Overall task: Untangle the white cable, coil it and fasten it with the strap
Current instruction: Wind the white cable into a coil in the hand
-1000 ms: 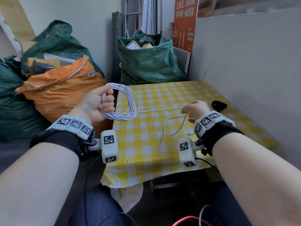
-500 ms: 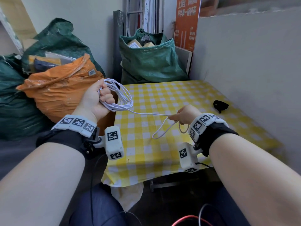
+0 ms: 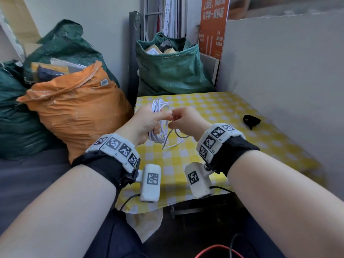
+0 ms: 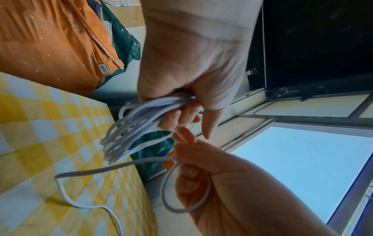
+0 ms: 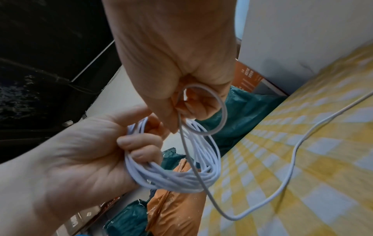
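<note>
Yellow-and-white checked cloth covers the surface (image 3: 214, 112), with a grey wall on the right and stuffed orange (image 3: 78, 112) and green woven sacks (image 3: 171, 71) behind. Left hand (image 3: 144, 123) is raised above the cloth, fingers (image 5: 139, 142) curled round a bundle of thin white cable loops (image 5: 181, 172). Right hand (image 3: 186, 121), touching or nearly touching the left, pinches the free strand, which forms one small loop at its fingers (image 5: 193, 105); the tail trails down onto the cloth. Small black strap (image 3: 251, 121) lies apart near the wall, shape unclear.
</note>
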A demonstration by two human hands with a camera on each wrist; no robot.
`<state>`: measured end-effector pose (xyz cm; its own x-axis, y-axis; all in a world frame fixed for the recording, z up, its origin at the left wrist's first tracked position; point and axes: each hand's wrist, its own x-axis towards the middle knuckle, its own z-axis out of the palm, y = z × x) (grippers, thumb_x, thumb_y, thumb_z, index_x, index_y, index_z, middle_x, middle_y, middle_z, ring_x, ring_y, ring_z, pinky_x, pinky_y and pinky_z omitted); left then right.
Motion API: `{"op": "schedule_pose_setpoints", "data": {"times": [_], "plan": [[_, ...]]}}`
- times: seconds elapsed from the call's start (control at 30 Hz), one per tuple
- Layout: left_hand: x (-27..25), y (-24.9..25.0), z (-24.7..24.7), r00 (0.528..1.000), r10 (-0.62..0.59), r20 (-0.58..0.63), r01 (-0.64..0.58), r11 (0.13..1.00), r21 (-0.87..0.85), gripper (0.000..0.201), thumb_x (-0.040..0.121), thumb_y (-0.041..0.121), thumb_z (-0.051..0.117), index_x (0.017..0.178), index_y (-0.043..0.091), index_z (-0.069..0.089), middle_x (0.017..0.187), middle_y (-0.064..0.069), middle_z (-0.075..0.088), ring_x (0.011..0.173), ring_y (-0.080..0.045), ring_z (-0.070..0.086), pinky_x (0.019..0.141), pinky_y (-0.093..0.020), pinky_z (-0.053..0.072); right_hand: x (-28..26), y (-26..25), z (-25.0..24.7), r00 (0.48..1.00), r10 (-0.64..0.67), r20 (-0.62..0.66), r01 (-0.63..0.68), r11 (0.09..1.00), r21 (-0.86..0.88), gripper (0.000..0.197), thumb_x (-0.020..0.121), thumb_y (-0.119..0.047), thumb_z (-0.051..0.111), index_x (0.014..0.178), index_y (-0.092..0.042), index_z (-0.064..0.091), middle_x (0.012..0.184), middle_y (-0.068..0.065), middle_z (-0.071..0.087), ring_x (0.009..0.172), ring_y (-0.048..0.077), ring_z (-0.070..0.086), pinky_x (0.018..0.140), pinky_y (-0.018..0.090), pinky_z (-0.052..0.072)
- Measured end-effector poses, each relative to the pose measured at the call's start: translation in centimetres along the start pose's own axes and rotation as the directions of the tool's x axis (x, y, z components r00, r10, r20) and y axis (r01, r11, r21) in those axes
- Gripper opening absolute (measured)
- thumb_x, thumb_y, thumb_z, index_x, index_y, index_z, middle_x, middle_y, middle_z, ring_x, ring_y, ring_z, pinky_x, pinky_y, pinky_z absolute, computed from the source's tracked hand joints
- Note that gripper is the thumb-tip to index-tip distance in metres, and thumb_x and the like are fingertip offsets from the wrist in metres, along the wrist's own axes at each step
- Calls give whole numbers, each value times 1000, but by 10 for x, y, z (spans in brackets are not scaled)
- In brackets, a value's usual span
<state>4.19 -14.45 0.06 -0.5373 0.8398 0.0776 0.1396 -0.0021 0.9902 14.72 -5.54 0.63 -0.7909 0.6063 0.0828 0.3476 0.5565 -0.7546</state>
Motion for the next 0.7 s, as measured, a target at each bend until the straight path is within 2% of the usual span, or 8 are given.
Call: {"op": "schedule_pose_setpoints", "data": {"times": [0.1,0.17,0.23,0.33,0.47,0.53,0.6,0.7], "plan": [[7,-1,3,995,-16,-104,14,1000,-17,32,87,5,63,69,16,38,62,-5,40,31,-6,26,36,-15,25,0,-2,3,998,-51,-31,52,998,19,35,77,4,60,58,-20,43,57,-4,38,47,9,33,40,16,26],[10,-1,4,991,-21,-132,19,1000,-15,33,85,1,63,69,16,39,60,0,34,30,-5,27,37,-15,24,-2,-1,4,994,-88,-58,90,995,32,30,74,6,59,59,-13,43,58,-2,36,48,11,31,41,18,25],[12,-1,3,989,-12,-144,7,1000,-31,34,83,-3,63,68,15,39,60,0,34,30,-5,27,36,-15,23,-2,-1,3,995,-91,-51,96,991,98,18,73,9,57,71,-9,57,61,-1,39,50,12,33,46,20,28],[16,-4,-1,970,3,-243,-19,998,-63,35,82,-2,65,66,16,40,56,-3,30,29,-6,25,36,-13,23,-2,-1,-3,1000,-31,4,31,997,68,41,77,7,56,109,-14,69,63,-6,48,53,9,42,51,19,37],[22,-7,-15,935,-24,-353,-54,976,-210,35,84,-3,63,68,17,40,61,-3,34,28,-5,27,36,-14,23,-4,7,-13,995,79,60,-69,985,-156,40,87,1,47,113,-19,69,86,-5,59,75,15,57,66,27,49],[23,-5,-20,923,-41,-384,-77,955,-287,35,85,-4,61,68,17,40,59,-2,36,27,-5,28,35,-12,23,-7,10,-17,989,124,84,-102,968,-228,42,91,1,41,120,-18,65,99,-2,56,86,17,54,73,29,48],[23,-3,-24,918,-48,-393,-99,933,-345,35,87,-4,59,67,17,40,51,-2,39,26,-5,26,34,-11,22,-7,15,-18,985,138,103,-128,987,-101,42,92,3,39,121,-14,63,96,-1,58,84,16,55,67,25,47],[19,0,-27,930,-67,-360,-106,893,-438,34,90,-3,56,66,16,42,48,0,45,28,-5,26,32,-13,23,-13,18,-14,978,134,159,-170,956,240,30,93,0,46,116,-11,61,85,1,62,64,16,59,56,24,53]]}}
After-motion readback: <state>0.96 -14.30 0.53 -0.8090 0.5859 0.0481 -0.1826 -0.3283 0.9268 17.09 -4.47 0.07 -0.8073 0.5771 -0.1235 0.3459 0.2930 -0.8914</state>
